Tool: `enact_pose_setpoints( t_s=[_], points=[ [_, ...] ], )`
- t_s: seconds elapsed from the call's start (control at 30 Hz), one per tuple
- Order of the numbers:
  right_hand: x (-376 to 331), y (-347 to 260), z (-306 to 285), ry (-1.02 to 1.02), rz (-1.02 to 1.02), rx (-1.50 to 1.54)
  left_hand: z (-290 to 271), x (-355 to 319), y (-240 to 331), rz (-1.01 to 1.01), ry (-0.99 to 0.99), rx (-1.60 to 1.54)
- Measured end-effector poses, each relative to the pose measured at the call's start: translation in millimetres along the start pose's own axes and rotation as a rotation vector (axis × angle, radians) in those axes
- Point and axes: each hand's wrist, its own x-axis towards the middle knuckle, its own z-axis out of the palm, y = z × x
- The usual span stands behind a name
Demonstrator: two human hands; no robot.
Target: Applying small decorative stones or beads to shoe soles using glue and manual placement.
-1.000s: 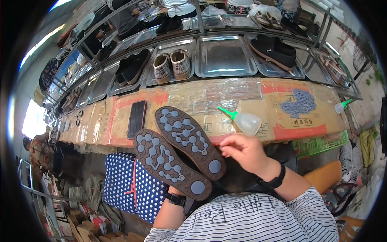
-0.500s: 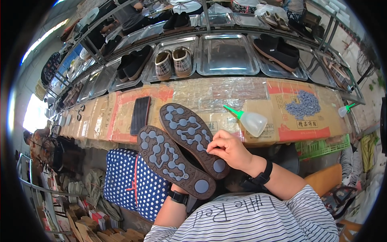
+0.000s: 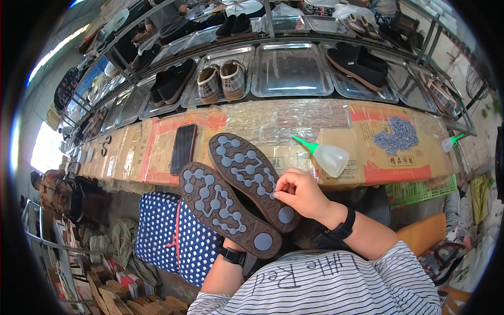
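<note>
Two shoes are turned soles up in front of me. The left shoe (image 3: 218, 202) and the right shoe (image 3: 249, 173) have brown soles with linked blue-grey dots and a round blue heel patch. My left hand (image 3: 231, 245) reaches beneath them and holds them from behind; its fingers are hidden. Pinched together, the fingertips of my right hand (image 3: 302, 194) touch the right sole above its heel patch. Whatever lies between them is too small to make out. A squeeze bottle (image 3: 332, 160) with a green nozzle lies on the cardboard-covered table (image 3: 294, 118), just beyond that hand.
Blue-grey small pieces (image 3: 395, 135) lie heaped at the table's right. A phone (image 3: 184, 149) and scissors (image 3: 105, 146) are at left. Metal trays (image 3: 292, 94) line the far edge, some bearing plaid shoes (image 3: 232, 80) or black shoes (image 3: 359, 67). A polka-dot bag (image 3: 163, 231) sits beside my left arm.
The trays with their shoes have slid slightly left. My right fingertips have shifted a little to the right along the sole. The two shoes in my left hand have barely moved.
</note>
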Motion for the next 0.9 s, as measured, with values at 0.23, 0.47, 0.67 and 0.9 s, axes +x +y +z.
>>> enact_pose_setpoints(
  t_s=[0.23, 0.47, 0.67, 0.9],
  points=[
    [-2.4, 5.5, -3.0, 0.032, -0.033, 0.028, 3.4, -0.3, -16.4, 0.066, -0.035, 0.066],
    [-48.9, -23.9, -71.0, 0.339, -0.367, -0.318, 9.7, 11.6, -52.0, 0.186, -0.098, 0.081],
    [-72.7, 19.6, -170.7, 0.736, -0.144, -0.837, 10.0, -5.8, -110.0, 0.306, -0.139, 0.087],
    [-81.3, 34.6, -212.2, 0.835, 0.035, -0.944, 3.8, -21.6, -137.7, 0.366, -0.144, 0.159]
  ],
)
